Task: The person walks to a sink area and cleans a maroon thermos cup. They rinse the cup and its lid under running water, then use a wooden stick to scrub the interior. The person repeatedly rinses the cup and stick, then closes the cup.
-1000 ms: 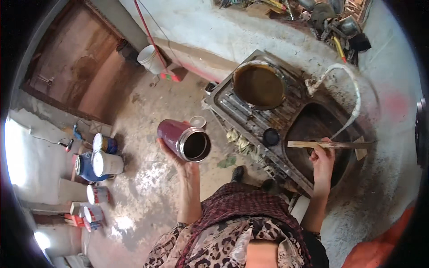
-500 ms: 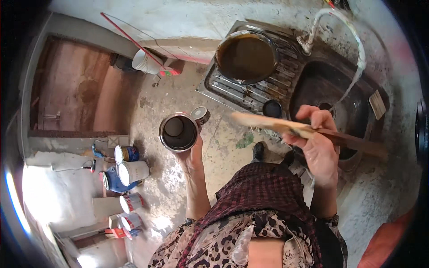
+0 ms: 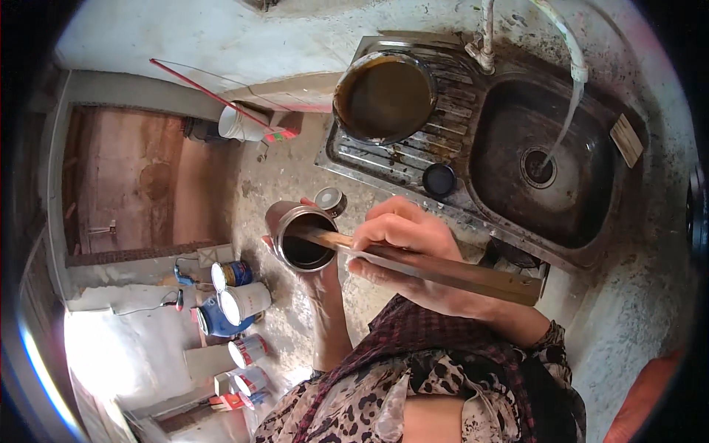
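The left hand [image 3: 323, 280] is gripping a maroon cylindrical metal flask [image 3: 278, 217]; beside it, the right hand [image 3: 422, 238] is grasping a flat brown wooden stick [image 3: 450, 272], seemingly probing inside; going deeper would be calling for steadiness.

Held the left forearm [image 3: 334, 332] extended with the left hand [image 3: 317, 280] curled in a grip; angled the right forearm [image 3: 517, 321] inward, pinching with the right hand [image 3: 417, 232] near the left.

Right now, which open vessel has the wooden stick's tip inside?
The metal-rimmed flask in the left hand; the stick is outside the wide basin on the drainboard.
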Tool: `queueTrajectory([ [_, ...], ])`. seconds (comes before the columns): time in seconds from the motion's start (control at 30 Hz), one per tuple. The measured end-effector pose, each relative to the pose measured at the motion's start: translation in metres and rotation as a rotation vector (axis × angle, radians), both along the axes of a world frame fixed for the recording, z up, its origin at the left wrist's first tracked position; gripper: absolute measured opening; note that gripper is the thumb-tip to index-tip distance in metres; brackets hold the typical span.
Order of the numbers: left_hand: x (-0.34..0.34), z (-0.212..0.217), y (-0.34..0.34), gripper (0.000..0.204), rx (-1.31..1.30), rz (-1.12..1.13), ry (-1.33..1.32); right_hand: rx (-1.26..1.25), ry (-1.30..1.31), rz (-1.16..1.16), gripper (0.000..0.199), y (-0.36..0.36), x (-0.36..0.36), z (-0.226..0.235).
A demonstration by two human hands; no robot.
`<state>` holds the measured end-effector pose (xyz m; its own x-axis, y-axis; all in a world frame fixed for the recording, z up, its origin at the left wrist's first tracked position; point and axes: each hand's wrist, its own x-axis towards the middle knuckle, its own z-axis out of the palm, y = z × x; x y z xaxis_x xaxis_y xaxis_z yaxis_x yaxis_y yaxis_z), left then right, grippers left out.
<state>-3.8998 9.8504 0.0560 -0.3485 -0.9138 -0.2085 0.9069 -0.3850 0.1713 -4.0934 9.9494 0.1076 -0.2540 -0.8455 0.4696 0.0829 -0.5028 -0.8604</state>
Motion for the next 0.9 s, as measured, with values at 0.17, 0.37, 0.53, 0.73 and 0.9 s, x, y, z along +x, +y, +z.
queueTrajectory([
  [0.17,-0.013,0.007,0.006,0.075,-0.197,0.113,-0.258,0.306,-0.312,0.261,0.017,0.009,-0.004,-0.005],
  [0.37,-0.034,0.020,0.008,0.065,-0.337,0.331,-0.781,0.382,-0.625,0.183,0.021,0.003,0.016,-0.025],
  [0.53,-0.041,0.017,0.015,0.069,-0.355,0.341,-0.728,0.597,-0.837,0.311,0.020,-0.005,0.013,-0.037],
  [0.73,-0.043,0.007,0.016,0.067,-0.412,0.372,-0.726,0.574,-1.155,0.449,0.025,0.000,0.008,-0.053],
  [0.9,-0.044,0.013,0.018,0.071,-0.441,0.346,-0.698,0.571,-1.413,0.450,0.021,0.007,0.024,-0.067],
])
